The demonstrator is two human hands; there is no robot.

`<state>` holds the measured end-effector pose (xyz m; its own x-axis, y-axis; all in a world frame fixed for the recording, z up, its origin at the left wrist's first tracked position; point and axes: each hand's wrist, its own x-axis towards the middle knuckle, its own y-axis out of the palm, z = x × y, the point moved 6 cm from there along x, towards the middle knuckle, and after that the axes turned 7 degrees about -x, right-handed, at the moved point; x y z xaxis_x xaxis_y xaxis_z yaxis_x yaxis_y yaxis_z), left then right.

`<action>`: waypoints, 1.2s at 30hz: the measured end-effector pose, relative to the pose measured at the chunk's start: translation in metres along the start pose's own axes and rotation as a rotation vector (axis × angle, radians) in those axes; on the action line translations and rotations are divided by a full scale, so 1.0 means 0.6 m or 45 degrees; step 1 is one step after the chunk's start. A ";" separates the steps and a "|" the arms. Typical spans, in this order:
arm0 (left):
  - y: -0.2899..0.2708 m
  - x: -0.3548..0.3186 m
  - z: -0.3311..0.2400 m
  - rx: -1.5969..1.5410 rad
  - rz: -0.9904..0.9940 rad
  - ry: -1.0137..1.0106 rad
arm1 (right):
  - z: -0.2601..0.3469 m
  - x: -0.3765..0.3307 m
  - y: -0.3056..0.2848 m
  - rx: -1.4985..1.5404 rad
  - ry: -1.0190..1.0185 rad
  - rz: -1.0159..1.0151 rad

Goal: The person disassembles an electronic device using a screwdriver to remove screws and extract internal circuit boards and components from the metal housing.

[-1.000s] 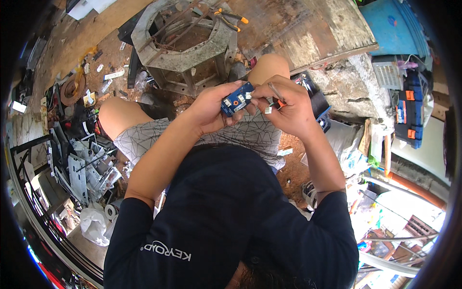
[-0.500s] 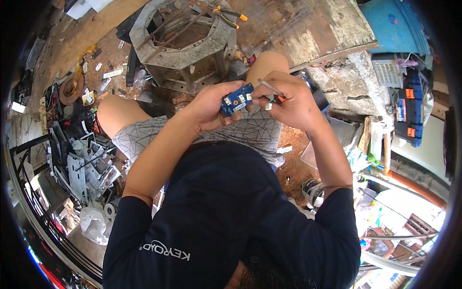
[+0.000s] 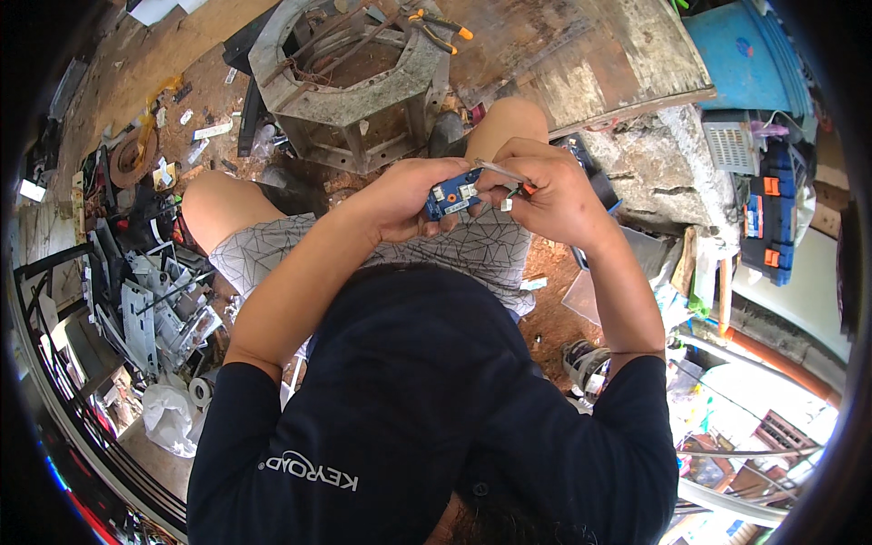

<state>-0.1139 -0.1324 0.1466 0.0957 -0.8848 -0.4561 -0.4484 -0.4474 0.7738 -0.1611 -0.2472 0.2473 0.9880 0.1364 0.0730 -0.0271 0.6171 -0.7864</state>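
At centre, the left hand [image 3: 402, 200] covers one end of the blue circuit board [image 3: 452, 194], the right hand [image 3: 552, 193] hides part of a thin tool [image 3: 496, 170], and a white piece [image 3: 506, 205] is too small to identify. The top edge crops the metal frame [image 3: 341, 107]; glare washes out clutter [image 3: 718, 470] at lower right.

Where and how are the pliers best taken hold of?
Probably by both handles, coming from the right: the pliers lie splayed, with the handle ends pointing right, away from the frame, so those ends look easiest to close around.
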 end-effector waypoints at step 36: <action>0.018 0.004 -0.047 -0.461 0.329 0.607 | -0.043 -0.069 0.023 0.843 0.244 -0.765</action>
<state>-0.0938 -0.1432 0.1662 0.4459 -0.8934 -0.0546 -0.1901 -0.1541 0.9696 -0.1984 -0.2641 0.2176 0.8708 -0.4461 0.2066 0.4766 0.8691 -0.1323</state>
